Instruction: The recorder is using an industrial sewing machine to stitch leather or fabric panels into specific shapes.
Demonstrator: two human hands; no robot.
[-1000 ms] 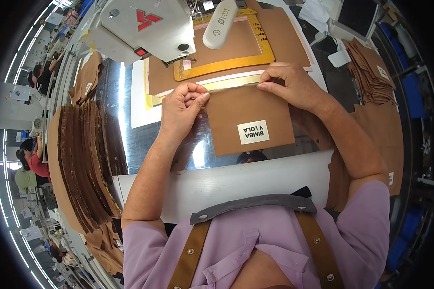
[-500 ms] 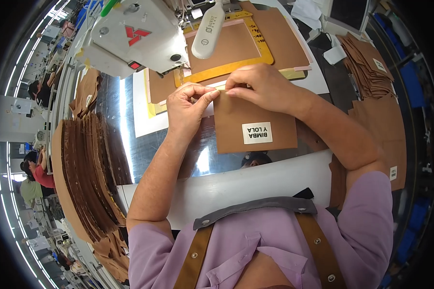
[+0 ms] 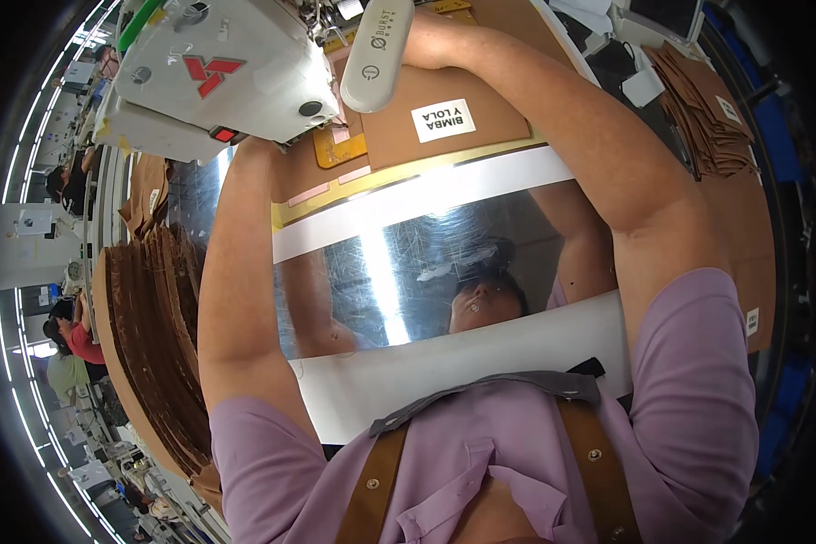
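A brown rectangular panel (image 3: 490, 95) with a white label lies over the yellow template frame (image 3: 340, 150), which rests on a larger brown sheet. My right hand (image 3: 433, 42) reaches over the panel's far side. Its fingers are hidden behind a white rounded device (image 3: 372, 63), so I cannot see whether they grip the panel. My left forearm runs up to the white sewing machine head (image 3: 218, 77). Only the wrist end of my left hand (image 3: 259, 150) shows; the machine covers its fingers.
Brown pieces stand stacked at the left (image 3: 150, 335). Another pile of brown pieces (image 3: 703, 113) lies at the far right, near a white box (image 3: 642, 88). A shiny metal work surface (image 3: 426, 263) lies between my arms, with a white roll-like edge (image 3: 480, 358) nearest me.
Both hands have moved away from me, toward the machine. The labelled panel has gone from the near side of the frame to lying on top of it. My hands have moved apart.
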